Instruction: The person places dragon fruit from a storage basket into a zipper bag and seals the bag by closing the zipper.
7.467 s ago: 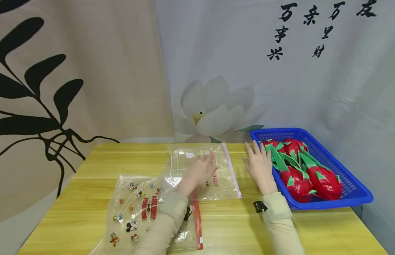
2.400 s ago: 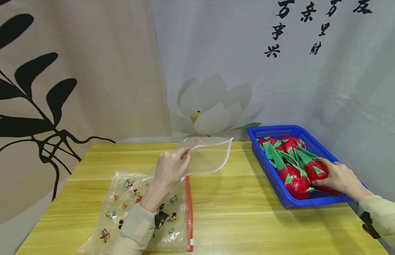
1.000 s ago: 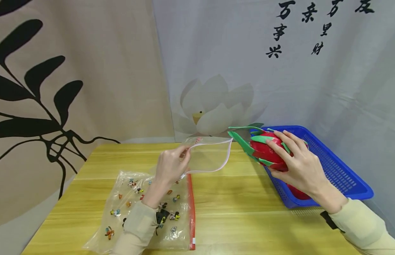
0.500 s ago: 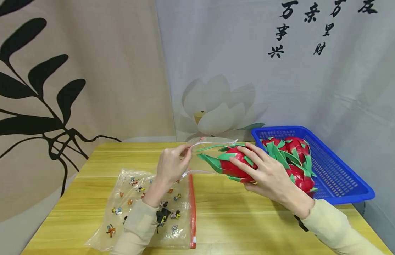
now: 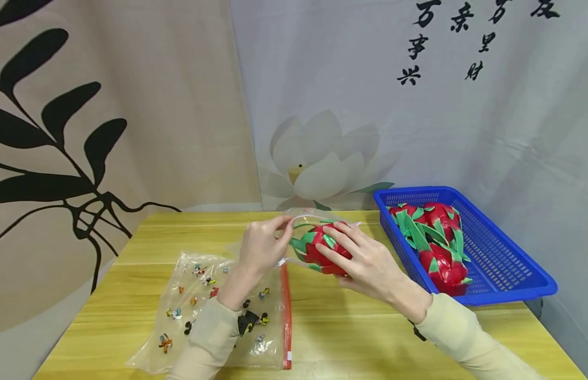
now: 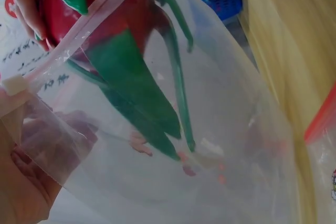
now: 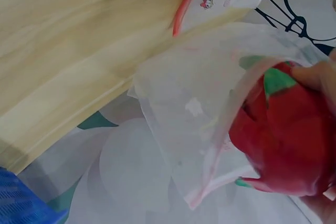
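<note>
Sleeves (image 5: 465,332), pale, one pair; the left crosses a printed bag (image 5: 172,319) with a red zip strip (image 5: 287,316), which lies flat on the worktop (image 5: 351,332). No fruit shows in it.

Left hand (image 5: 261,248), one: fingers pinch the mouth edge of a clear bag (image 6: 231,114), beside its white slider (image 6: 14,85).

Right hand (image 5: 372,264), one: fingers spread and curled around the red body of a dragon fruit (image 5: 315,257), by its look a toy one.

Dragon fruit, held: at the mouth of the clear bag, above the worktop. Green leaves inside, tips down towards the printed marks; part of the red body inside too, the rounded end outside in the right hand. Condition: insertion judged roughly half done. Outstanding: the remainder of the body, release by the right hand, and closure of the mouth, which stands open.

Blue basket (image 5: 493,264), far right of the worktop: one front fruit (image 5: 447,272) and two rear fruits (image 5: 443,219), none bagged. Count is at least three; overlapping leaves may conceal more.

Curtain (image 5: 189,105), at the back: printed with dark leaves, a pale lotus and black characters.
</note>
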Tool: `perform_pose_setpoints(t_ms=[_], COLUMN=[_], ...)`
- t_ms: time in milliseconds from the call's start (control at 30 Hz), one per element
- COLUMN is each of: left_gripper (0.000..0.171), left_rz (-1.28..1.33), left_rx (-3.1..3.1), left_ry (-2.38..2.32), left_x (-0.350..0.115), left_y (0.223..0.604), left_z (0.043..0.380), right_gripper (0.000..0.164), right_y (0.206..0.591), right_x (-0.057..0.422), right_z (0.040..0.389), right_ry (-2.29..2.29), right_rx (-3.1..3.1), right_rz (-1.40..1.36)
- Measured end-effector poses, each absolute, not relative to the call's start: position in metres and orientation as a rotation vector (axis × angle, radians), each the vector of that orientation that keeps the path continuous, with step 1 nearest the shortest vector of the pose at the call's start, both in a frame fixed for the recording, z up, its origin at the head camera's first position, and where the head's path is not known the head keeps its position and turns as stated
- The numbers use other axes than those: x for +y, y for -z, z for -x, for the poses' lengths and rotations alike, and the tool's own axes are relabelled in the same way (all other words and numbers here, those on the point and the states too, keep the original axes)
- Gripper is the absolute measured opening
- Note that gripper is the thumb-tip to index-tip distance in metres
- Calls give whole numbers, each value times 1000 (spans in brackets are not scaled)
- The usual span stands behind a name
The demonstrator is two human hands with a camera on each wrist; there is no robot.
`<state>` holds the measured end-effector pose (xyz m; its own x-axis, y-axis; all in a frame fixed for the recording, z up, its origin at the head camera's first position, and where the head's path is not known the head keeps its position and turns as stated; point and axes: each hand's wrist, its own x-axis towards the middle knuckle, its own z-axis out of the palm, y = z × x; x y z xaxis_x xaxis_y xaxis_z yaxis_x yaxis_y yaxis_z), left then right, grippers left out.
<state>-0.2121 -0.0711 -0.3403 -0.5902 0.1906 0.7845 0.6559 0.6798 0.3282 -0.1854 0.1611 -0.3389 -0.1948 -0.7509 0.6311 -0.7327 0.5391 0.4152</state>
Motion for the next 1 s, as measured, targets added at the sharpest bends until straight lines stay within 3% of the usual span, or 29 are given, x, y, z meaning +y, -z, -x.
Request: perform_pose_setpoints(t_ms=[367, 633, 1000], left_gripper=[11, 13, 15], left_rz=[692, 718, 694], left_rx=[-2129, -2178, -2261], left_ry=[893, 956, 1088], left_x=[-70, -79, -87], left_y=[339, 339, 323], left_z=[208, 202, 204], right_gripper=[65, 73, 74], right_y=[355, 358, 319], right_x=[147, 147, 154], right_z=[193, 202, 210], right_ry=[69, -115, -284], right_rx=[-1879, -1991, -2181], right_rz=[-1262, -1206, -1157])
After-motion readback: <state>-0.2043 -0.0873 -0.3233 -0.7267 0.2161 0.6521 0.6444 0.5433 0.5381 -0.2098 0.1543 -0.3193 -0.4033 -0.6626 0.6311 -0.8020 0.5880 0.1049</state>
